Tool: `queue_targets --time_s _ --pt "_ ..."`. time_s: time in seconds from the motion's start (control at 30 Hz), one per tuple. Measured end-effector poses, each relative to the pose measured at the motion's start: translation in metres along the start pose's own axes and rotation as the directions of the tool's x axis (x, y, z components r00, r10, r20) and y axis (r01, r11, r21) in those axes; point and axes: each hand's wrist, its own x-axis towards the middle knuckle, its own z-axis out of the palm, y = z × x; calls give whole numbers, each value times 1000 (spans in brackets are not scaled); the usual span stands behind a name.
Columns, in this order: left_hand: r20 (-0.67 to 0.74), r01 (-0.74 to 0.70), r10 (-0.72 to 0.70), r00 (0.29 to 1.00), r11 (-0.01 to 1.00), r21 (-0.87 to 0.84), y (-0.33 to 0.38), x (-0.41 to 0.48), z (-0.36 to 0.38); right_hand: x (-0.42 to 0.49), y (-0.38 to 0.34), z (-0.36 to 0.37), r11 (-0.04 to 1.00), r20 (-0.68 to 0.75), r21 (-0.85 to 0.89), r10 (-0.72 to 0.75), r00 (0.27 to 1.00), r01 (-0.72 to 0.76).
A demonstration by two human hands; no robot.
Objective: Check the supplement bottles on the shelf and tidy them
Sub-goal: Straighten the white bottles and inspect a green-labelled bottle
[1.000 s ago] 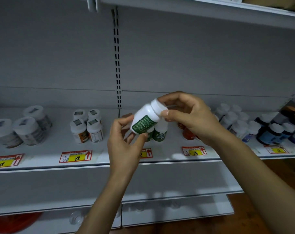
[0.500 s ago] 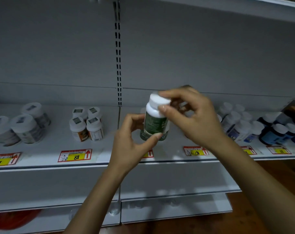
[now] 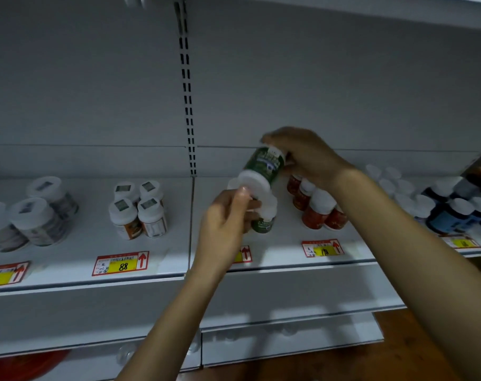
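A: Bottle status?
B: Green-labelled white plastic supplement bottle (image 3: 264, 167) tipped cap-down above the white metal shelf (image 3: 162, 259). My right hand (image 3: 306, 155) grips its base, my left hand (image 3: 228, 218) pinches the cap.

A shop: white shelf (image 3: 69, 273) with price tags (image 3: 120, 263) under supplement bottles (image 3: 137, 213).

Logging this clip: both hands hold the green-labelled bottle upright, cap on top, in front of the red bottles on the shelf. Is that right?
Not quite. In the head view the green-labelled bottle is tipped over, white cap down toward the left hand, base up in the right hand. Both hands do hold it, in front of the red bottles on the shelf.
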Motion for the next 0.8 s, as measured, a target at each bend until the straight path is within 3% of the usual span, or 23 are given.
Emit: queue_targets --time_s 0.03,0.07,0.1,0.17,0.27,0.4,0.57,0.8 --pt "-17 -188 202 979 936 296 -10 2 -3 6 -5 -4 997 -104 16 -75 992 77" --pt "48 -325 360 932 767 554 -19 4 -6 14 -8 -7 989 -201 -17 -151 968 150" --pt "139 -398 432 891 596 698 -28 6 -6 23 -8 -8 973 -269 -89 -231 935 215" --pt "254 -413 378 890 433 801 -37 6 -2 42 0 -5 910 -287 -298 -375 882 290" --pt "292 -384 279 915 377 843 -46 5 3 68 24 8 792 -172 -535 -443 880 295" --pt "291 -390 302 908 355 849 -45 11 4 88 51 30 727 -44 -631 -380 924 269" --pt "281 -378 311 908 317 870 -43 21 8 94 73 48 694 69 -684 -247 967 226" --pt "265 -353 326 907 250 902 -37 23 11 89 67 44 687 120 -713 -80 990 142"
